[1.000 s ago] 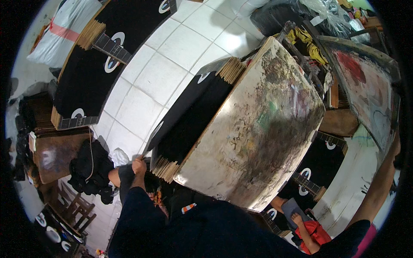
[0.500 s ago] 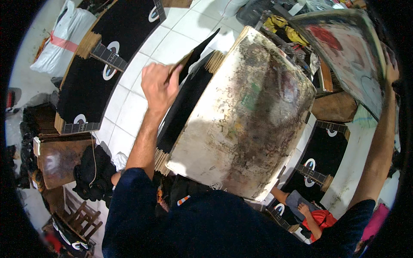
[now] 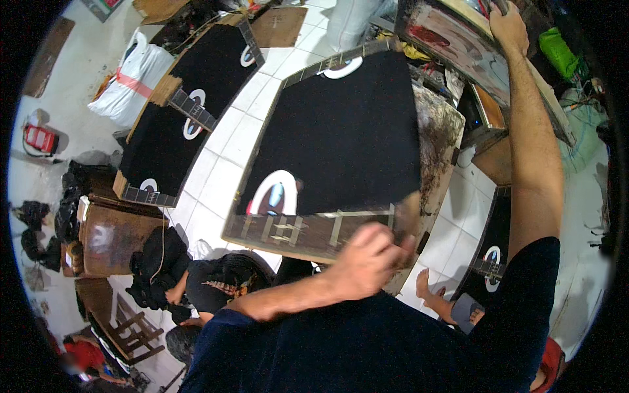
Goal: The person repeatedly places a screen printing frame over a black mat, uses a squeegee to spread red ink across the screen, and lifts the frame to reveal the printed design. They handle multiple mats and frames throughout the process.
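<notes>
A board covered in black cloth (image 3: 347,131), with printed cartoon eyes and taped strips along two edges, lies tilted in front of me. At its lower right corner is my left hand (image 3: 373,262); the fingers are curled over the edge and blurred. Under and beside the board shows a stained, worn panel (image 3: 442,141). My right hand (image 3: 508,31) is closed on the upper edge of a raised printing screen frame (image 3: 458,39), which is smeared with red and grey. A small dark piece shows at that hand's fingertips; I cannot make out what it is.
More black cloth boards with eye prints (image 3: 164,131) stand at the left, and another (image 3: 488,249) at the right. A white sack (image 3: 134,78), a brown box-like stack (image 3: 121,236) and a wooden stool (image 3: 134,331) are at the left. People sit low nearby; a bare foot (image 3: 422,285) shows.
The black cloth board now covers most of the stained panel. My left hand has moved right and down to its corner. My right hand and the screen frame have shifted up and left in view.
</notes>
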`<state>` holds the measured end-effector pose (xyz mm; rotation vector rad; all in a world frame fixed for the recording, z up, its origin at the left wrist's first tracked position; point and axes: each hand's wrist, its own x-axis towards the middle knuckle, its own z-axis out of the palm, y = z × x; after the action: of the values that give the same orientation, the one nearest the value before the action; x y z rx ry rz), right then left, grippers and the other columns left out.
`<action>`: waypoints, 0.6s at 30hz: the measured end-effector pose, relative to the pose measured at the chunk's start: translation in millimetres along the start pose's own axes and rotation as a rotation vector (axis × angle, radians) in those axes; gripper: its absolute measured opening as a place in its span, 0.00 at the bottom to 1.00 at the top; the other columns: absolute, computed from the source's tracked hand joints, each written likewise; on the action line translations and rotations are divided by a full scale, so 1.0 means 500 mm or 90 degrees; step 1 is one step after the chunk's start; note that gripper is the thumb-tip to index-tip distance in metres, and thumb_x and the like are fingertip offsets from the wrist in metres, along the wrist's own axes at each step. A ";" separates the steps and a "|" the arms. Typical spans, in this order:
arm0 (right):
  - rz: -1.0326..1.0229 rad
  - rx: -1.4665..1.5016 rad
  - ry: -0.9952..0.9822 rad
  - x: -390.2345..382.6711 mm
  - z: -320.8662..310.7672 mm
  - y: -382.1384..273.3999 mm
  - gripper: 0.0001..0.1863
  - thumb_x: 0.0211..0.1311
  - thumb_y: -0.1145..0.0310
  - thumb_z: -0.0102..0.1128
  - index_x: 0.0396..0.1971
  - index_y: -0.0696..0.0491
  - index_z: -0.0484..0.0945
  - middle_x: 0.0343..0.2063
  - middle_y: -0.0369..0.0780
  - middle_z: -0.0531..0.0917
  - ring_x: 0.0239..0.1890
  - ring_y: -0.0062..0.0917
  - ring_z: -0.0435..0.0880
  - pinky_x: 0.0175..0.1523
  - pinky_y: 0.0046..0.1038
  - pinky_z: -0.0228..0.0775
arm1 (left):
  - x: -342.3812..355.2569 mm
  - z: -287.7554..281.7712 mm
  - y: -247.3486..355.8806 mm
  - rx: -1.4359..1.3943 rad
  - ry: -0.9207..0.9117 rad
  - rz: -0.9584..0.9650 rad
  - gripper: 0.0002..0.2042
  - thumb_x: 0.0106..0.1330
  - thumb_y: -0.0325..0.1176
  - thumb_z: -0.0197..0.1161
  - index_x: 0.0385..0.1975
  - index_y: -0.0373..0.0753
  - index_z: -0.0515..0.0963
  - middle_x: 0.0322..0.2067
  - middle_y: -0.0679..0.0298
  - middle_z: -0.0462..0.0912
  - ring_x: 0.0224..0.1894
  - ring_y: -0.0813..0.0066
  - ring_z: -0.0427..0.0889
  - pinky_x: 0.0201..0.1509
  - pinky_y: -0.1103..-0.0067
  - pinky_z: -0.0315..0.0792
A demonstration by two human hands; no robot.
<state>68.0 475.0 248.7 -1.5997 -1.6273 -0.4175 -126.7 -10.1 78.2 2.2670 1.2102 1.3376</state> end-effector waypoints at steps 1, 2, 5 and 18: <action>-0.050 -0.042 0.001 0.008 0.007 0.004 0.35 0.67 0.39 0.53 0.68 0.44 0.73 0.60 0.50 0.81 0.64 0.49 0.79 0.66 0.46 0.69 | -0.012 0.046 0.018 -0.092 -0.094 -0.078 0.21 0.67 0.28 0.64 0.58 0.27 0.78 0.40 0.62 0.75 0.50 0.68 0.70 0.59 0.70 0.70; -0.039 -0.035 -0.022 0.012 0.015 0.008 0.35 0.67 0.40 0.53 0.69 0.44 0.72 0.61 0.50 0.81 0.64 0.48 0.78 0.66 0.47 0.69 | -0.018 0.089 0.018 -0.122 -0.103 -0.054 0.22 0.69 0.31 0.64 0.61 0.28 0.76 0.42 0.62 0.75 0.49 0.67 0.70 0.59 0.71 0.70; -0.011 -0.023 -0.060 0.007 0.029 0.021 0.35 0.68 0.43 0.53 0.70 0.44 0.71 0.62 0.48 0.80 0.64 0.47 0.78 0.67 0.48 0.69 | -0.062 0.144 -0.061 0.007 -0.204 0.005 0.35 0.58 0.55 0.73 0.60 0.38 0.78 0.53 0.53 0.75 0.60 0.51 0.72 0.67 0.57 0.65; 0.016 -0.046 -0.054 -0.064 -0.016 -0.027 0.31 0.69 0.45 0.52 0.66 0.45 0.74 0.58 0.49 0.82 0.61 0.48 0.80 0.63 0.50 0.72 | -0.566 -0.299 -0.672 0.296 0.174 -0.916 0.27 0.77 0.52 0.52 0.41 0.27 0.83 0.38 0.38 0.87 0.42 0.39 0.85 0.52 0.56 0.75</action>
<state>53.7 445.4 234.7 -1.7112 -1.6695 -0.4047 -494.1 -42.1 -203.9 0.7310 2.5979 0.7351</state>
